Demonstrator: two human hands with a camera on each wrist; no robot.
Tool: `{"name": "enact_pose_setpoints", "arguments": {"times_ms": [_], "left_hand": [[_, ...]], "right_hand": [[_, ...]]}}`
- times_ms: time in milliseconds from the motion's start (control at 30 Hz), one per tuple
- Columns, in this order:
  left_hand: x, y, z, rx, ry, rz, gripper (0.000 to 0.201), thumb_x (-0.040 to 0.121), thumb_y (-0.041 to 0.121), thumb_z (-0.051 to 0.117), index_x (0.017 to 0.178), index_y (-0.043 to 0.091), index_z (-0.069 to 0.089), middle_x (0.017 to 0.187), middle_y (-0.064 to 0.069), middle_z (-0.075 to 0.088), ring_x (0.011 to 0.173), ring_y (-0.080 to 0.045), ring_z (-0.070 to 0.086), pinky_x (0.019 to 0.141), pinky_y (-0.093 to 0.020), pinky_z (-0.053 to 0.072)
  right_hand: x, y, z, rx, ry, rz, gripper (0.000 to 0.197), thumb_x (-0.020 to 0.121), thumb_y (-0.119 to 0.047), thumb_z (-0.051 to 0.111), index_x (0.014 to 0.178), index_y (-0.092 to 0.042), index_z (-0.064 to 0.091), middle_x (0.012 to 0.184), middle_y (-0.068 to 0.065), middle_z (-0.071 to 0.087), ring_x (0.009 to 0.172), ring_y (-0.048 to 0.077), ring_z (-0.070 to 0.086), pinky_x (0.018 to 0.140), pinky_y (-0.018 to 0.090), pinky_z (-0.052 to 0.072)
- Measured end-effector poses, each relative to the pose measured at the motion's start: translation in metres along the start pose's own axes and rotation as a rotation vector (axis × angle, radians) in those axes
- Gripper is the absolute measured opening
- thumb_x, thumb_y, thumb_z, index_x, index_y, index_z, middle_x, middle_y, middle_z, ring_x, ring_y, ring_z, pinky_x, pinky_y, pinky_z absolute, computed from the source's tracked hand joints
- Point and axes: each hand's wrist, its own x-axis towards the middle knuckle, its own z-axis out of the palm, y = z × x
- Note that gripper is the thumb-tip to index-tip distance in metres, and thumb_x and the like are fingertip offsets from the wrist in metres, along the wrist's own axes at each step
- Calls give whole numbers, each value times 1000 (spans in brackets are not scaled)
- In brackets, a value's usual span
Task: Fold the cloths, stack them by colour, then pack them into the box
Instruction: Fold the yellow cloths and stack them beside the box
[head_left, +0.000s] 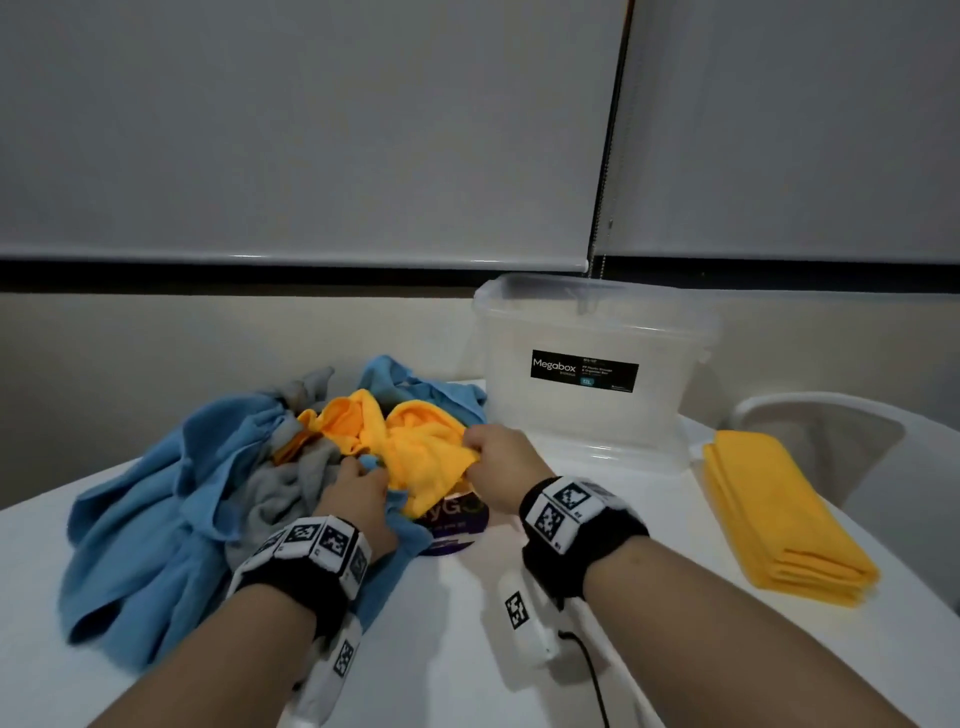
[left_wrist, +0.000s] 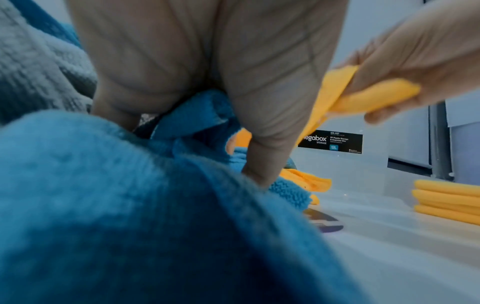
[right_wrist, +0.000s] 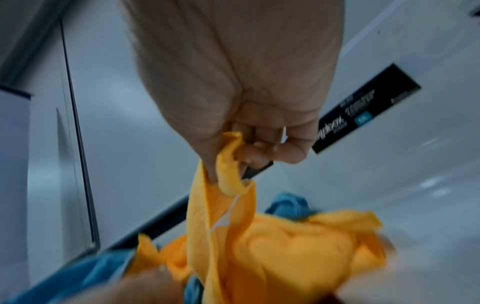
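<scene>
Yellow cloth pinched at one edge by your right hand, fingers and thumb closed on the hem, lifted off the heap, probably to free it for folding. Your left hand rests on the heap with fingers down into the blue cloths, likely pinning them so only the yellow one comes away; whether it actually grips anything I cannot tell. Grey cloths are tangled in the same heap, more yellow behind. Folded yellow stack sits at the desk's right edge, well apart from the heap, so colour sorting is started; no blue or grey stack shows. Clear plastic box stands at the back of the white desk, beside the heap, lid seemingly on, nothing visibly packed inside. Box label reads "Megabox STORAGE", "PP Plastic Storage & Organizer Box", "12L", code looks like "MG-637". Purple round sticker under the cloths shows partial letters only, unreadable.
</scene>
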Motion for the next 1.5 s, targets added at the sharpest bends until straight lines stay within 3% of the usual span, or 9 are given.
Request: {"name": "enact_pose_setpoints", "arguments": {"times_ms": [133,267,467,633,800,933,1100,1300,1500], "left_hand": [[1,0,-1,36,-13,-1,34,82,30,64,110,16,49,128,-8,29,112,-29,49,98,-35,45],[-3,4,3,60,6,-11,36,85,29,60,119,19,51,134,-8,32,119,-30,44,98,-37,45],[-22,59,-17,-273,180,65,87,71,74,45,135,15,40,137,-9,42,131,-32,34,107,-47,35],[-48,112,-52,-639,319,258,66,90,46,56,140,10,34,142,-8,40,132,-24,38,110,-40,33],[-70,150,-82,-753,456,376,7,95,26,51,95,19,51,91,3,55,90,-22,53,74,-31,39],[-77,153,-114,-783,491,317,7,93,15,47,90,16,53,80,-1,57,80,-22,55,61,-29,41],[-79,130,-168,-1047,498,319,15,88,8,45,80,17,52,89,-15,66,82,-30,64,69,-40,55],[-110,128,-224,-1377,489,321,22,96,6,39,88,16,56,79,-8,58,71,-24,61,62,-35,53],[-133,113,-245,-1178,526,432,29,98,8,40,84,23,59,79,-4,59,68,-18,59,62,-32,52]], "right_hand": [[-5,-13,-63,61,34,-83,15,84,-11,61,69,-13,62,67,1,55,64,13,49,55,25,36],[-19,-29,-129,231,230,-75,16,89,-14,57,84,-2,66,70,5,52,63,14,45,55,24,36],[-38,-45,-193,346,427,-42,23,94,-11,45,93,7,59,86,6,42,72,21,36,58,28,29],[-64,-56,-221,445,513,-3,20,94,-14,42,93,-2,58,88,7,46,78,22,47,65,29,39],[-97,-50,-252,421,529,1,20,97,-17,41,86,-14,58,78,6,50,72,20,51,64,29,46],[-120,-33,-269,267,583,-25,20,91,-14,50,71,-15,52,65,8,38,60,18,39,57,29,34],[-142,-7,-286,247,653,83,26,80,-40,59,74,-15,57,72,14,50,66,25,53,69,52,54],[-165,5,-316,224,698,148,18,86,-26,53,71,-15,51,79,18,54,81,44,63,75,60,54],[-206,18,-340,196,649,150,21,95,-11,52,74,-16,51,72,8,53,62,21,54,65,38,52]]}}
